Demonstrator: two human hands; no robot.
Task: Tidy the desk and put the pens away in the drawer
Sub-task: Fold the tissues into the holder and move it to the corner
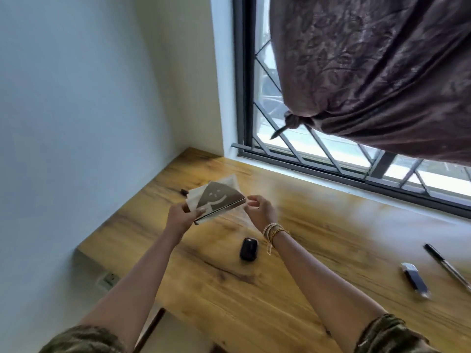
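A triangular napkin holder (216, 198) with a smiley cut-out and white napkins in it is lifted just above the wooden desk (318, 240), near the far left corner. My left hand (182, 215) grips its lower left end. My right hand (258, 211) pinches its right end, fingers bent. A black pen (447, 267) lies at the right edge of the desk. Beside it lies a short dark object with a white end (415, 278). No drawer is in view.
A black computer mouse (248, 248) rests on the desk between my forearms. A small dark item (184, 191) lies behind the holder near the wall. A barred window (318, 159) with a knotted brown curtain (369, 72) runs along the desk's far edge. A wall socket (109, 278) sits below the desk's left end.
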